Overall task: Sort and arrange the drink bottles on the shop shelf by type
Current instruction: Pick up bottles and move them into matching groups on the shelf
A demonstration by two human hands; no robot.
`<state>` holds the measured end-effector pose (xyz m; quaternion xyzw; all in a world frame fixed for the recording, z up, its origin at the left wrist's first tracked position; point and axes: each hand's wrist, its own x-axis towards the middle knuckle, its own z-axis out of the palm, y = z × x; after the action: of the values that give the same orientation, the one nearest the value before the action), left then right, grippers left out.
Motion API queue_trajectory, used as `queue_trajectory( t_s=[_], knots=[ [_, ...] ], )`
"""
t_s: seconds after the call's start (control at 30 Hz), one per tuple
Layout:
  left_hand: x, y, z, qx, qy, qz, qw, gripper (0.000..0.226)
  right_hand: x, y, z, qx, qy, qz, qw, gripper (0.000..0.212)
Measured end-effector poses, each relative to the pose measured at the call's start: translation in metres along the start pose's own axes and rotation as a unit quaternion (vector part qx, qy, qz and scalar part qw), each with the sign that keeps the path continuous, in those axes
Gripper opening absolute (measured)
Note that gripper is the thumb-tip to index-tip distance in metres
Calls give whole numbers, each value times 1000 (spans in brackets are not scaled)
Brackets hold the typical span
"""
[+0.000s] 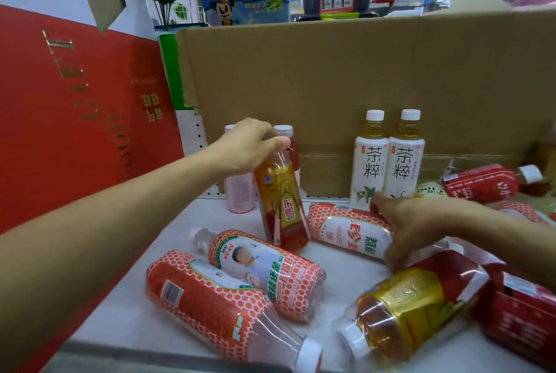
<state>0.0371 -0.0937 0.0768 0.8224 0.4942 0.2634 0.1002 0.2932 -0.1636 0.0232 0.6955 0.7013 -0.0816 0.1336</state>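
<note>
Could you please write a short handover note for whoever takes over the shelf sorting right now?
Left hand grips the top of a tilted amber tea bottle.
Right hand grips a honeycomb-label bottle lying on the shelf.
Done: two white tea bottles stand together at the back; two pink bottles stand behind the left hand.
Left: two more honeycomb bottles, a gold-label amber bottle and red bottles lie unsorted.

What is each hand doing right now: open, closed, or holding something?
Left hand: grips the upright amber bottle by its top.
Right hand: grips the farthest lying honeycomb-label bottle.
</note>
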Motion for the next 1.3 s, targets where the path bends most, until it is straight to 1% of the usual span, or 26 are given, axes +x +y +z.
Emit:
queue_trajectory(
  t_s=[0.1,0.17,0.27,0.33,0.4,0.47,0.53,0.63,0.73,0.83,0.87,0.93,1.0,1.03,1.07,1.1,1.13,1.17,1.2,1.23,1.3],
  knots=[
    [0,-7,1,64,30,30,997,39,0,7,-8,56,50,-36,996,72],
    [-1,-14,5,84,64,23,994,42,-3,8,-21,91,73,-50,992,62],
    [-4,-21,9,39,99,9,994,39,-6,2,-47,78,102,-64,990,57],
    [-5,-22,12,1,104,16,994,37,-5,-7,-66,69,118,-86,987,49],
    [-7,-20,15,-12,104,25,994,37,0,-15,-85,96,139,-114,979,35],
    [-8,-18,18,-18,113,22,993,38,7,-23,-102,156,177,-139,962,25],
    [-10,-18,19,-41,122,14,992,37,17,-33,-111,223,220,-156,937,25],
    [-14,-20,21,-68,131,11,989,36,37,-49,-109,289,261,-155,908,30],
    [-23,-22,23,-77,131,-3,988,40,51,-56,-100,338,281,-154,885,31],
    [-43,-21,23,-111,137,-24,984,48,54,-57,-91,410,261,-174,856,31],
    [-52,-19,22,-122,142,-35,982,48,53,-58,-89,428,247,-184,850,34],
    [-71,-17,20,-129,147,-63,979,48,49,-58,-85,451,202,-198,846,44],
    [-96,-18,17,-120,147,-89,978,46,44,-57,-79,458,176,-196,849,55],
    [-110,-18,15,-116,145,-99,977,45,42,-57,-75,459,189,-191,847,62],
    [-125,-19,15,-110,144,-112,977,44,39,-56,-68,453,230,-177,843,67],
    [-140,-23,16,-98,145,-131,976,43,36,-57,-60,439,292,-166,833,64],
    [-153,-27,17,-73,151,-157,973,43,29,-60,-52,411,358,-169,821,54],
    [-165,-33,20,-39,157,-185,969,45,21,-64,-43,378,403,-188,812,41],
    [-174,-36,22,-4,161,-203,966,46,12,-70,-35,346,405,-217,818,30],
    [-182,-40,24,16,158,-209,965,47,4,-77,-27,307,368,-246,843,26],
    [-195,-42,25,1,107,-192,976,50,-6,-92,-13,202,242,-276,908,30]
  ],
)
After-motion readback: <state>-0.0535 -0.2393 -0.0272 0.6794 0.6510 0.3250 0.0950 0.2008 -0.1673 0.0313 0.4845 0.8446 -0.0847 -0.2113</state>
